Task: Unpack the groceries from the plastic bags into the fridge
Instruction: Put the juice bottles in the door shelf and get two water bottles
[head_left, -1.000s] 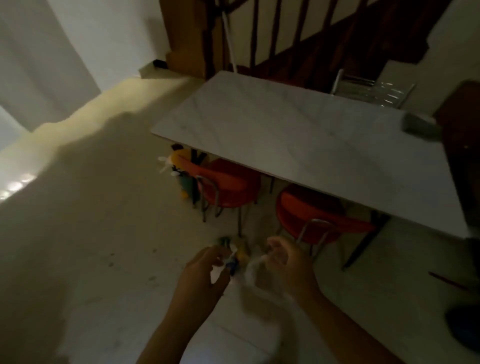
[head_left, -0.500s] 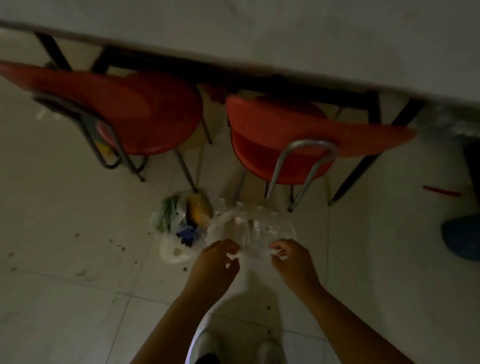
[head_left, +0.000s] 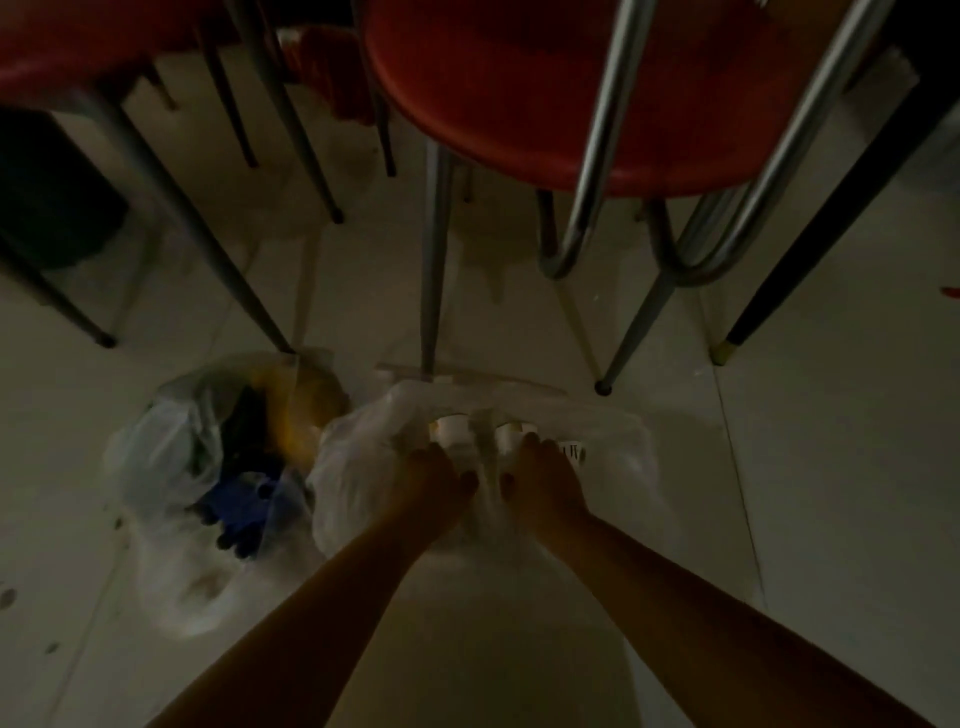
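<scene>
Hands: the left hand (head_left: 434, 475) and the right hand (head_left: 543, 475) are set side by side on the top of a clear plastic bag (head_left: 358, 467), fingers curled into the gathered film, which is gripped by both.
Clear bag: it is placed on the pale floor (head_left: 831, 467) directly in front of the person; pale tubs or cups (head_left: 454, 428) are seen through its mouth, though what they hold cannot be told.
Second bag (head_left: 171, 457): it is slumped just beside the first, to its left and touching it; something yellow (head_left: 304, 410), something blue (head_left: 244, 496) and dark items are seen inside, too dim to name.
Obstacles: a red chair (head_left: 519, 93) is stood right behind the clear bag, one metal leg (head_left: 434, 260) coming down at the bag's far edge; a leg of a second red chair (head_left: 62, 57) is planted at the rim of the left bag.
Further off: a black table leg (head_left: 831, 208) is seen at the right, well apart from the bags.
Fridge: not in view.
</scene>
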